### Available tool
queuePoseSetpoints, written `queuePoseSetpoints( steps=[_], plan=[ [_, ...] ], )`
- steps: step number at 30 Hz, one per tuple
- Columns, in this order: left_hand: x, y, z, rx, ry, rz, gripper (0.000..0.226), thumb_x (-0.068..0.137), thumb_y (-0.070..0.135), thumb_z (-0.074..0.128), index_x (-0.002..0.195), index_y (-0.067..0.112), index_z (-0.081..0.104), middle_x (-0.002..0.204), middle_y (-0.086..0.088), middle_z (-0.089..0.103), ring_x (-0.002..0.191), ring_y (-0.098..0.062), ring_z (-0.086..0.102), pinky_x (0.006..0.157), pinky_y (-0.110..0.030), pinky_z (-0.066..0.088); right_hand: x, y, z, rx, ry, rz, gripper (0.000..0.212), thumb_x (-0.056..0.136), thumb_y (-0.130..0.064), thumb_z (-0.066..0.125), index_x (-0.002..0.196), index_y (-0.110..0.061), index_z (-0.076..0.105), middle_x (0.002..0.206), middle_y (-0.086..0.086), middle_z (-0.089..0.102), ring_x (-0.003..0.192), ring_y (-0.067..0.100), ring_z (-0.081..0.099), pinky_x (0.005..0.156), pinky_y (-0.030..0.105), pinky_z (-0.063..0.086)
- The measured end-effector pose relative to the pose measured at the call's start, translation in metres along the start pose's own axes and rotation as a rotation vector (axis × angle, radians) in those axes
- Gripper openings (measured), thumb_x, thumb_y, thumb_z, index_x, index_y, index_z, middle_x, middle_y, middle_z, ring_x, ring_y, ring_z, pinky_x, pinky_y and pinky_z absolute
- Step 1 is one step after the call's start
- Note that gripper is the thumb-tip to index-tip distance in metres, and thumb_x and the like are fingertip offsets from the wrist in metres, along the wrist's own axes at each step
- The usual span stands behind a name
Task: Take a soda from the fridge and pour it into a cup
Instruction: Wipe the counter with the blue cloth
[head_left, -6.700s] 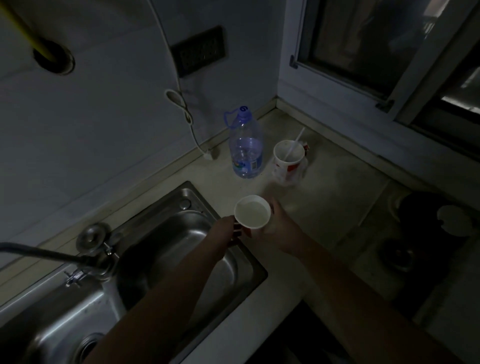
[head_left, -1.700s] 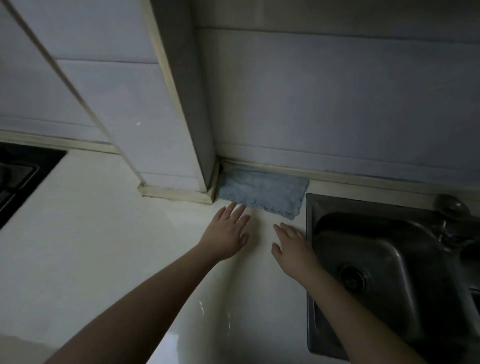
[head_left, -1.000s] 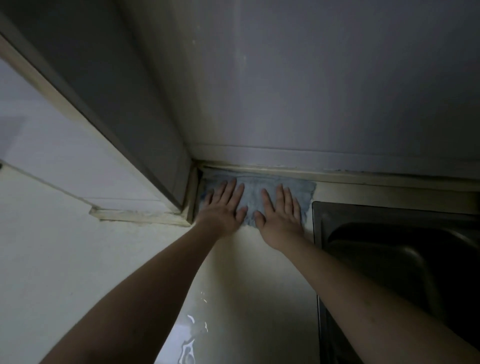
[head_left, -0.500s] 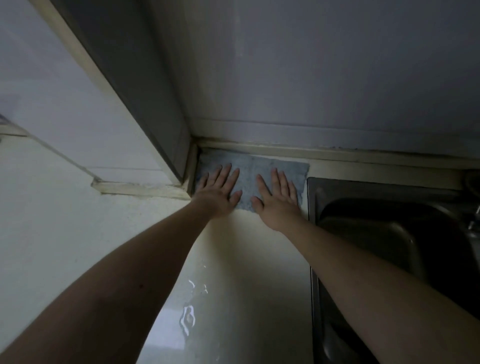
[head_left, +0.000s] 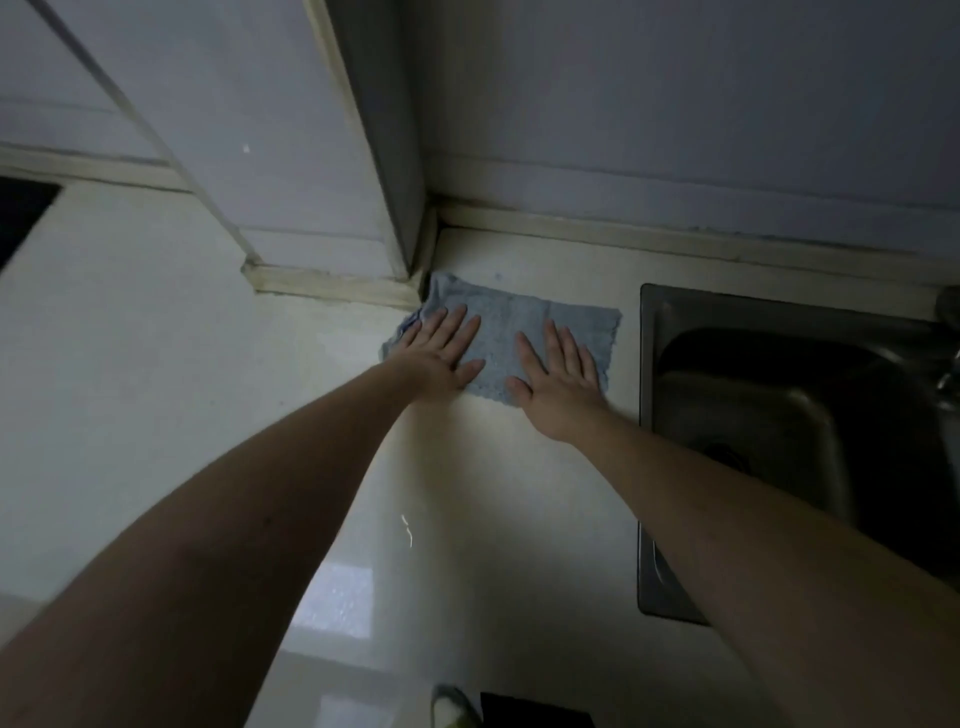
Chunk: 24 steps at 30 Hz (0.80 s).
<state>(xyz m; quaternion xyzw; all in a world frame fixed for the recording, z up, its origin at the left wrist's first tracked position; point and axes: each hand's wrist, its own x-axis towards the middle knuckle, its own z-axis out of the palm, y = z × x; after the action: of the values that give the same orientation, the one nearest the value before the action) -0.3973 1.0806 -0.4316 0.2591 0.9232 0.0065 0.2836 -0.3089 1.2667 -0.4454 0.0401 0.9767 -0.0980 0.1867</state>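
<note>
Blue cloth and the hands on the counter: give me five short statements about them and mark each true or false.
1. Both hands lie flat on the blue cloth. True: the left hand and the right hand rest on it with fingers straight.
2. The cloth hangs inside the sink. False: it lies on the counter, left of the sink and apart from its rim.
3. The right hand grips a cup. False: it holds nothing, and no cup is in view.
4. The cloth's left end sits near the foot of the wall corner. True.
5. A soda can stands beside the cloth. False: none is visible.
</note>
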Motion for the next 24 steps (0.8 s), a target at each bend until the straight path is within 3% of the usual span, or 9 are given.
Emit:
queuePoseSetpoints(
  steps=[8, 15, 21, 24],
  plan=[
    [-0.050, -0.018, 0.027, -0.035, 0.044, -0.038, 0.059, 0.104, 0.046, 0.012, 0.151, 0.030, -0.020, 0.159, 0.004, -0.026, 0.147, -0.018, -0.021, 0.118, -0.039, -0.010, -0.018, -0.026, 0.008, -0.042, -0.040, -0.079, 0.060, 0.099, -0.055, 0.010, 0.149, -0.035, -0.016, 0.157, 0.001, -0.028, 0.144, 0.020, -0.023, 0.117, 0.041, -0.013],
    [-0.084, -0.039, 0.054, -0.151, 0.131, -0.087, 0.056, 0.105, 0.044, 0.016, 0.152, 0.035, -0.013, 0.161, 0.006, -0.018, 0.148, -0.016, -0.013, 0.118, -0.038, -0.008, -0.027, -0.048, 0.011, -0.011, -0.054, -0.151, 0.055, 0.101, -0.048, 0.005, 0.151, -0.032, -0.012, 0.159, -0.003, -0.020, 0.145, 0.013, -0.018, 0.118, 0.037, -0.011],
    [-0.107, -0.060, 0.066, -0.177, 0.155, -0.091, 0.055, 0.105, 0.040, 0.021, 0.153, 0.033, -0.005, 0.163, 0.003, -0.010, 0.150, -0.020, -0.006, 0.119, -0.039, 0.002, -0.028, -0.057, 0.008, 0.259, -0.095, -0.176, 0.054, 0.104, -0.038, 0.009, 0.153, -0.019, -0.005, 0.161, -0.001, -0.005, 0.147, 0.009, -0.003, 0.118, 0.027, -0.006],
    [-0.121, -0.064, 0.078, -0.179, 0.227, -0.105, 0.055, 0.105, 0.038, 0.023, 0.154, 0.030, -0.003, 0.163, 0.000, -0.005, 0.150, -0.022, -0.001, 0.119, -0.037, 0.005, -0.028, -0.064, 0.008, 0.248, -0.112, -0.215, 0.054, 0.105, -0.038, 0.011, 0.152, -0.018, -0.005, 0.161, 0.000, -0.003, 0.147, 0.010, -0.002, 0.118, 0.027, -0.006]
  ],
)
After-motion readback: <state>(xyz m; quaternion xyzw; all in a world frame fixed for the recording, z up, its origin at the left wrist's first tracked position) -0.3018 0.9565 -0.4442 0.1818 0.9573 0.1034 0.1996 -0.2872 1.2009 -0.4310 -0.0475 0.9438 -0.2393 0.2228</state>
